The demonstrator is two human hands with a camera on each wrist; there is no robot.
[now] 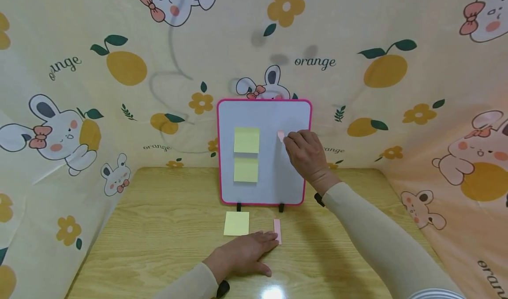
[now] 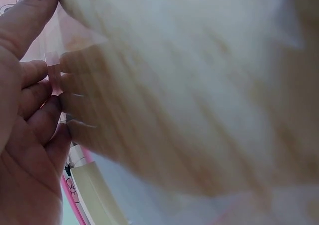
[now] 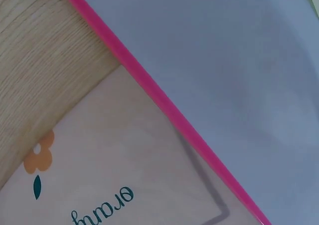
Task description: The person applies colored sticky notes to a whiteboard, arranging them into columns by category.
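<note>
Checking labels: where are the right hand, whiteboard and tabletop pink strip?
Right hand (image 1: 306, 152): head view, back of the hand.
Whiteboard (image 1: 270, 171): head view, bare white surface.
Pink strip (image 1: 277, 226): head view, exposed upper part.

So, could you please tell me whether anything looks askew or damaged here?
I see nothing spilled or torn. The one slight oddity is on the white, pink-framed rectangular board: shadows beneath the upper yellow-green square paper note and the lower note suggest their bottom edges may stand slightly away.

Head cam forward-down; wrist cams close; whiteboard (image 1: 268, 158) shared.
</note>
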